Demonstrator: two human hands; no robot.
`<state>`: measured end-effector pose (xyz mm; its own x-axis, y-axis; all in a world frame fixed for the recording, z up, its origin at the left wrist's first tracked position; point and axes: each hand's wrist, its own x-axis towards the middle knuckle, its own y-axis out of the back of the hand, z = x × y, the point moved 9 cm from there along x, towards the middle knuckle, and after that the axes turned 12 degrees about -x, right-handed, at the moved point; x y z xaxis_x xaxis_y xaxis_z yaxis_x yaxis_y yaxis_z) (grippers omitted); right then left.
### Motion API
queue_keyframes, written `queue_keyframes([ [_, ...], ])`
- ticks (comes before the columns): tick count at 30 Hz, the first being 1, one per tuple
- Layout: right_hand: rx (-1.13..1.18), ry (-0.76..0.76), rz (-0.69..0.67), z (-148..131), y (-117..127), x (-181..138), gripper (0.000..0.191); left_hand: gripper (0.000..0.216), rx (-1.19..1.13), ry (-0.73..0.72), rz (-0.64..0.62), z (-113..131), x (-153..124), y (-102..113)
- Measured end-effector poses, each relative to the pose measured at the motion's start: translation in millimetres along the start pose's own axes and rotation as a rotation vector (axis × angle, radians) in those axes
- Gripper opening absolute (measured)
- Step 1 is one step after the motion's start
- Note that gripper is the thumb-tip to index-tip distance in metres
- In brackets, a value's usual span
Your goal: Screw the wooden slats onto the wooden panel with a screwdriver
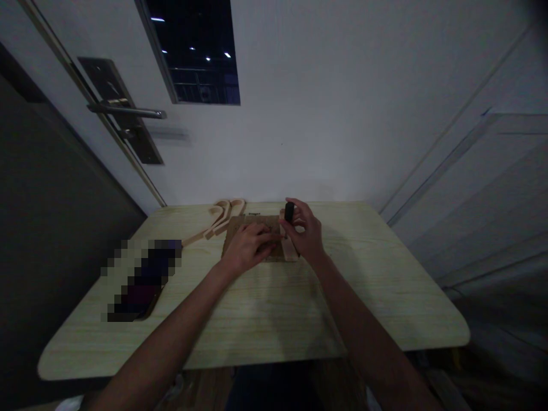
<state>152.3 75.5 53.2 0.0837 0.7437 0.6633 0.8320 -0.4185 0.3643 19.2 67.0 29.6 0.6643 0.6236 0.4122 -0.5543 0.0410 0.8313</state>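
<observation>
Our right hand [308, 233] pinches a black handle [289, 212] upright, above a wooden strip [290, 252]. Left of this grip, our left hand [248, 245] rests over cardboard [233, 227], probably for steadiness; whether it grasps anything, we cannot tell.

The one view looks from the person's head, above the near edge of the table [363, 308], facing forward and down. It spans the whole tabletop and the white door [334, 114] beyond its far edge, with the left hand [249, 246] and right hand [309, 233] small, well apart from the lens.
</observation>
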Motion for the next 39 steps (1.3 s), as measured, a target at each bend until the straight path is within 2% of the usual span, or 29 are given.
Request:
queue_keyframes([
  [5, 0.048, -0.052, 0.027, 0.8, 6.0, 1.8, 0.045, 0.029, -0.002, -0.027, 0.054, -2.0, 0.9, 1.7],
  [9, 0.136, -0.143, 0.057, 7.2, 8.4, 4.8, 0.045, 0.021, -0.001, -0.015, 0.009, 1.5, 3.5, -0.8],
  [15, 0.243, -0.185, -0.056, 5.2, -12.6, 17.8, 0.040, 0.023, 0.034, 0.060, -0.013, 6.7, 6.7, 6.2],
  [19, 0.229, -0.156, -0.101, -10.2, -14.0, 28.3, 0.033, 0.018, -0.048, 0.116, 0.037, -5.7, 4.0, 22.7],
  [23, 0.232, -0.185, -0.123, -10.2, -9.5, 37.1, 0.033, 0.023, 0.073, 0.350, 0.167, -44.2, -4.2, 48.6],
  [26, 0.230, -0.199, -0.103, -3.0, -4.6, 44.2, 0.033, 0.029, 0.203, 0.560, 0.173, -75.2, -7.7, 57.7],
  [29, 0.263, -0.206, -0.095, 1.2, -4.3, 50.9, 0.033, 0.030, 0.253, 0.705, 0.081, -99.0, -3.7, 53.9],
  [32, 0.295, -0.179, -0.129, -1.8, -11.1, 55.5, 0.030, 0.029, 0.244, 0.753, 0.047, -110.5, 5.5, 52.1],
  [37, 0.121, -0.075, -0.224, -4.7, -30.8, 55.5, 0.026, 0.040, 0.245, 0.912, 0.003, -124.6, 10.3, 54.2],
  [39, 0.107, -0.033, -0.206, -3.2, -34.4, 55.2, 0.025, 0.043, 0.228, 0.970, -0.039, -129.4, 10.5, 52.9],
])
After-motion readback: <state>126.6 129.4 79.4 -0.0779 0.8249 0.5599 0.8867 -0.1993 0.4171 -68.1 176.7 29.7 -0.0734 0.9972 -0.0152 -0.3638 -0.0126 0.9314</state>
